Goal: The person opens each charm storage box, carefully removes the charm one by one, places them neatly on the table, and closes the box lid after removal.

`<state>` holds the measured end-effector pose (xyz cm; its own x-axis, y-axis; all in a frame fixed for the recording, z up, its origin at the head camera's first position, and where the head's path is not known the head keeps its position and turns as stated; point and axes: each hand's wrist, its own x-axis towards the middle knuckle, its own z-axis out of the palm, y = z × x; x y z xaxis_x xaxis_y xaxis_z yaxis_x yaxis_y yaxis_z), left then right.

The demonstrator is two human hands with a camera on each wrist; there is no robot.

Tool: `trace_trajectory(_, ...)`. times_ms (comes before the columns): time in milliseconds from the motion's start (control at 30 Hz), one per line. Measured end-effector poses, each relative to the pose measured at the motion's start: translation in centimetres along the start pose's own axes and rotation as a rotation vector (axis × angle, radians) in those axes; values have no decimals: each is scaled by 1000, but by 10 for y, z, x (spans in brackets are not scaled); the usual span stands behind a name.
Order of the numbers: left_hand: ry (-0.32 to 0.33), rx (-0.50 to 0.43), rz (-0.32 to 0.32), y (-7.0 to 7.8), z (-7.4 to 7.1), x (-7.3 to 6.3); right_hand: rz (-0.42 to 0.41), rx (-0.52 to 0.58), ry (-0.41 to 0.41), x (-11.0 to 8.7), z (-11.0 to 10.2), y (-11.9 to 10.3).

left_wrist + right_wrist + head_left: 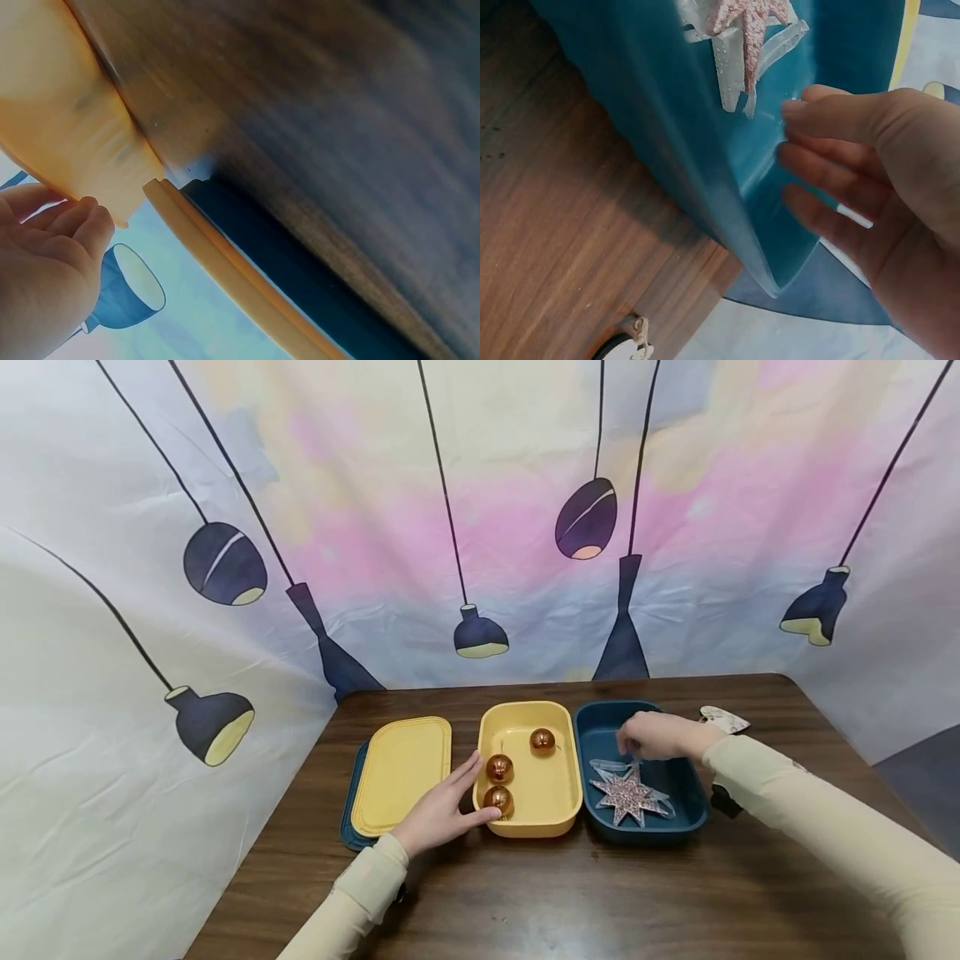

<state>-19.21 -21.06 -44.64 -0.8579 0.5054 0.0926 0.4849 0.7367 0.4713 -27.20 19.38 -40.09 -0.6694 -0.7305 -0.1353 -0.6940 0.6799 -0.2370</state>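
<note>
The left hand point(442, 810) lies against the left side of the yellow box point(540, 789), its fingers extended at the rim and its thumb reaching over the near left corner. Its grip is wide, with the thumb well apart from the fingers. Three shiny copper balls sit in the yellow box: one ball point(498, 801) near that thumb, a second ball point(499, 768) just beyond it, and a third ball point(542, 742) farther back to the right. Whether the thumb touches the nearest ball cannot be told.

The right hand point(656, 735) hangs over the blue box point(600, 742), which stands just beside the yellow one. Its fingers are loosely bent, the grip fairly narrow, and the right wrist view shows nothing held in it. The glittery pink star point(628, 793) lies in the near part of the blue box, with clear pieces showing around it; the fingertips are near it but apart.

Left of the yellow box, a yellow lid point(405, 772) lies on a blue lid point(352, 817). A pale tag point(723, 720) lies right of the blue box on the brown wooden counter point(540, 893). Behind hangs a pastel cloth point(375, 527) printed with dark lamps.
</note>
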Motion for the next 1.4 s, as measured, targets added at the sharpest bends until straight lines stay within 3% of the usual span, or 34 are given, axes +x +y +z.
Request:
trace_trajectory(300,-8,-24,-1,1,4,1,67,75,-110,-11,10,-5)
trace_trajectory(500,-11,-31,-1,0,3,2,96,74,-133,-10,9,-7)
trace_trajectory(900,-7,-25,-3,0,3,1,137,-12,-159,-6,13,-7)
trace_trajectory(1400,2,-24,-9,-1,2,0,37,4,-145,-10,5,-7)
